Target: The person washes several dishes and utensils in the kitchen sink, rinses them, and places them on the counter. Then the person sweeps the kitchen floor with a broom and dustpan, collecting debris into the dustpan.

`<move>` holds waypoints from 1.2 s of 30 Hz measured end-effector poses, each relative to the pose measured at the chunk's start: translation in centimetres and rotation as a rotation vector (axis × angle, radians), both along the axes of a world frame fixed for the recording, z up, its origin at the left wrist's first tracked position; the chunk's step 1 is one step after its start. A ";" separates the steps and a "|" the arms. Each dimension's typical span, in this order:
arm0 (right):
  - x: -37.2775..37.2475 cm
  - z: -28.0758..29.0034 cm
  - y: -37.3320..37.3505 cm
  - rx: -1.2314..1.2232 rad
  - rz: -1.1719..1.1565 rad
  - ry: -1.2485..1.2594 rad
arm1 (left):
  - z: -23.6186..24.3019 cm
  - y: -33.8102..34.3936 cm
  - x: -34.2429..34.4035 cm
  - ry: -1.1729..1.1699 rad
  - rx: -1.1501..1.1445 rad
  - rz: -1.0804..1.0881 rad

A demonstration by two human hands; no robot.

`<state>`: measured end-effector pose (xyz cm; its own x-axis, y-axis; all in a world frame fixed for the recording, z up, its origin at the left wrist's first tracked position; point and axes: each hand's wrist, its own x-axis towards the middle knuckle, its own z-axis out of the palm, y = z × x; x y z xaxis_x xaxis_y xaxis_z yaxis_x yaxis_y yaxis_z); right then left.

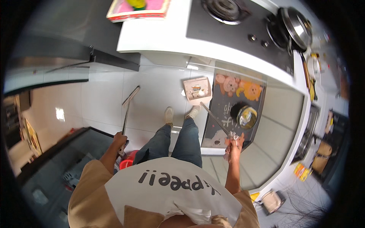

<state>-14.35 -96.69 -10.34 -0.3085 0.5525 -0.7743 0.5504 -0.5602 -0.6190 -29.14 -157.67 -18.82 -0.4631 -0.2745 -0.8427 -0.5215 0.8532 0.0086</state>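
Observation:
My left hand is closed around the long handle of a broom, whose narrow head rests on the pale tiled floor to the left of my feet. In my right hand is the handle of a long-handled dustpan. The pan, light pink with a toothed edge, sits on the floor just past my right shoe. Some small litter lies inside it, too small to name. Between the two tools stand my white shoes.
Right of the dustpan lies a dark floor mat with cartoon animals, and a round bin stands on it. A white counter with a black stove and a lidded pot runs ahead. A red container is by my left leg.

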 end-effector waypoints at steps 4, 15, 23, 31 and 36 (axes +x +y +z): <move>7.3 3.4 0.5 0.027 -0.142 0.048 | -0.8 0.3 -3.6 -0.285 -0.091 -0.048; 15.9 7.5 7.1 0.103 -0.228 0.049 | 2.2 14.6 -9.3 -0.420 -0.039 -0.212; 19.5 12.2 8.1 0.190 -0.290 0.006 | 3.0 24.3 -10.7 -0.209 -0.052 -0.468; 21.0 16.7 3.3 0.221 -0.452 -0.016 | 3.0 32.6 -14.3 -0.187 -0.039 -0.734; 20.5 19.1 0.5 0.286 -0.458 -0.079 | 2.5 35.4 -15.9 -0.199 0.007 -0.723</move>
